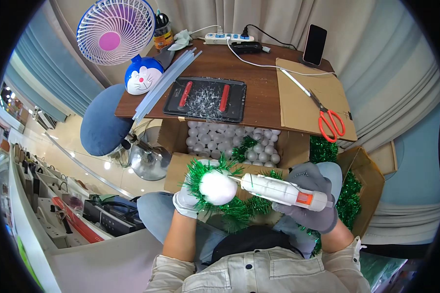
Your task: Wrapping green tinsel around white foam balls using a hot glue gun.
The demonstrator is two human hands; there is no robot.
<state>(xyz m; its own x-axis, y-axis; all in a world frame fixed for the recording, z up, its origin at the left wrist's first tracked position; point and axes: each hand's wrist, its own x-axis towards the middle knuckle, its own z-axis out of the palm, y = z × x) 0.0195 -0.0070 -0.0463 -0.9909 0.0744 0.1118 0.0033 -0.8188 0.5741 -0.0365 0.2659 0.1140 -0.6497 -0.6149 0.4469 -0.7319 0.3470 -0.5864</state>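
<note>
My left hand (pixel 185 201), in a white glove, is closed around a white ball (pixel 219 188) over my lap. Green tinsel (pixel 237 216) wraps the ball's far and left sides and trails off to the right, passing below the glue gun. My right hand (pixel 314 184), wearing a grey glove, grips a white hot glue gun (pixel 271 189) with an orange patch near its rear. The gun points left, its nozzle at the ball's upper right edge by the tinsel; whether it touches is too small to tell. The left fingertips are mostly hidden behind ball and tinsel.
Ahead, a cardboard box (pixel 173 172) of white balls sits under the brown table (pixel 261 80). The table bears a black tray (pixel 205 108) with stringy residue, translucent glue sticks (pixel 167 80), scissors (pixel 331 122) overhanging the edge, and a fan (pixel 115 36). Another box (pixel 374 188) holds tinsel.
</note>
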